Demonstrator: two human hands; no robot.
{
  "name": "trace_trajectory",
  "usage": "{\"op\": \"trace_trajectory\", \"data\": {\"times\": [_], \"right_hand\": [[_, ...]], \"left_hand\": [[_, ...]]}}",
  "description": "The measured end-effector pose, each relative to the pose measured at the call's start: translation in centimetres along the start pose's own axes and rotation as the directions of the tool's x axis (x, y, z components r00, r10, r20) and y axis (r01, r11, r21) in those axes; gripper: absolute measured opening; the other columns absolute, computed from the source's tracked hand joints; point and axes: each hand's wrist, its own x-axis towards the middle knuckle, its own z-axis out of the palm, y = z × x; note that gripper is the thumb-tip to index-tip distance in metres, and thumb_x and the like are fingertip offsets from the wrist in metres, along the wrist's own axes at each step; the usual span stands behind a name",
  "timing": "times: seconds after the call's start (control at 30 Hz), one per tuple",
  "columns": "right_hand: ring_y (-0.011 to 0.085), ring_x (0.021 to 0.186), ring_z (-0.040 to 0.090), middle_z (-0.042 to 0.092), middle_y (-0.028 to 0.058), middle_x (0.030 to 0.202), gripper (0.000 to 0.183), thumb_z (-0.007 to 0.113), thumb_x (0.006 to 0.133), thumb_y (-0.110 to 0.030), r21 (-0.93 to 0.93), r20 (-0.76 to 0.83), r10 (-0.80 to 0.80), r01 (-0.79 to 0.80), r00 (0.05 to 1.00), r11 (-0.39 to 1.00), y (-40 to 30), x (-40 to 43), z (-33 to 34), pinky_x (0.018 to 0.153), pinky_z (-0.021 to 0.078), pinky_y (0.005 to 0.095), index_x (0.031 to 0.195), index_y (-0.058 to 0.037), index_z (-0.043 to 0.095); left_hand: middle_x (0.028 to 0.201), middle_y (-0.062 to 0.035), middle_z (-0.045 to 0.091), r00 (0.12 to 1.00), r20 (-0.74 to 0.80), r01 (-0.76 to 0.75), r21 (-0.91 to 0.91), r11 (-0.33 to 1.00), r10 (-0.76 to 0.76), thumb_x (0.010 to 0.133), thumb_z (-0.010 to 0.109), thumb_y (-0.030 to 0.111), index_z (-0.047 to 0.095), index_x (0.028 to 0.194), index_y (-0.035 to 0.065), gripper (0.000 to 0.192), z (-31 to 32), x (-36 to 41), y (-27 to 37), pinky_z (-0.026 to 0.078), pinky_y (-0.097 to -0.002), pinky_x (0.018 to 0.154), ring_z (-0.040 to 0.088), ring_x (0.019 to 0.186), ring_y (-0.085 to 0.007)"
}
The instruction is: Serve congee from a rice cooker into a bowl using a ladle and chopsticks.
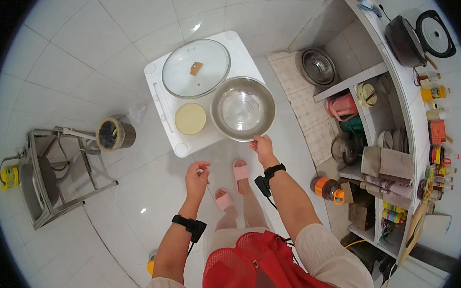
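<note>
My right hand [261,148] grips the near rim of a stainless steel basin [242,110]. The basin's inside is shiny and nothing shows in it. It is over the right part of a small white plastic table [161,142], its right side reaching past the edge; whether it rests there I cannot tell. My left hand [197,178] holds nothing, fingers loosely bent and apart, just short of the table's near edge. Left of the basin is a round, pale yellow lid or container [190,118]. Behind it lies a large glass pot lid [207,80] with a brown knob [196,68].
At left stand a waste bin [129,134] and a steel sink [31,191] on a metal frame. To the right, tiled shelving [384,71] holds steel bowls [319,67], a pink jug [342,107] and dishes. A bottle with an orange cap [328,188] stands on the floor.
</note>
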Motion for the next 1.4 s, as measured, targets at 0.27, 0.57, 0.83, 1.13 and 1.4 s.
{"op": "trace_trajectory", "data": {"times": [0.27,0.57,0.83,1.13,1.4], "right_hand": [[0.0177,0.075,0.056,0.055,0.0077,0.096,0.025,0.051,0.089,-0.026,-0.303,0.044,0.07,-0.053,0.997,0.951,-1.4,-2.0,0.3,0.062,0.0476,0.0309,0.099,-0.0038,0.047],[0.0164,0.06,0.055,0.056,0.0079,0.078,0.02,0.056,0.082,-0.02,-0.393,-0.151,-0.007,-0.054,0.988,0.918,-4.0,-3.9,-4.7,0.05,0.0461,0.0299,0.092,-0.0032,0.052],[0.0143,0.035,0.038,0.048,0.0076,0.049,0.03,0.055,0.087,-0.027,0.051,-0.27,0.004,0.01,0.963,0.999,-11.2,-12.2,-17.0,0.034,0.028,0.0281,0.065,-0.0059,0.052],[0.0114,0.054,0.05,0.058,0.0069,0.07,0.012,0.055,0.084,-0.016,0.179,-0.439,-0.259,0.366,0.86,0.913,-15.9,-24.5,-37.2,0.047,0.0414,0.0249,0.08,-0.0036,0.055],[0.0081,0.043,0.038,0.048,-0.0005,0.059,0.01,0.045,0.082,-0.005,0.196,-0.626,-0.211,0.413,0.751,0.889,-16.8,-28.6,-50.9,0.039,0.0299,0.022,0.084,-0.0046,0.054]], "left_hand": [[0.089,-0.0054,0.058,0.997,-0.022,0.08,-0.035,0.996,-0.081,0.081,0.055,0.001,0.057,0.096,-0.0004,0.015,0.6,-0.5,0.6,0.048,-0.0235,0.048,0.053,0.055,-0.0096],[0.077,-0.0057,0.06,0.989,0.141,-0.048,0.025,0.999,0.044,0.077,0.058,-0.001,0.06,0.089,0.0,0.012,2.8,-0.1,2.2,0.048,-0.0232,0.057,0.056,0.061,-0.0105],[0.063,-0.0037,0.054,0.894,0.447,-0.015,0.019,1.0,0.005,0.087,0.049,0.009,0.061,0.091,-0.0002,0.016,12.4,-2.1,11.2,0.046,-0.0233,0.045,0.05,0.046,-0.0085],[0.061,-0.003,0.054,0.531,0.813,-0.386,-0.016,0.923,0.236,0.087,0.047,0.013,0.059,0.097,-0.0006,0.021,31.5,-6.7,19.6,0.045,-0.0249,0.045,0.049,0.046,-0.0088],[0.074,-0.0053,0.06,0.34,0.939,-0.399,0.091,0.912,0.055,0.078,0.054,0.002,0.059,0.096,-0.0018,0.019,48.5,-12.2,24.5,0.044,-0.0238,0.043,0.05,0.048,-0.009]]}}
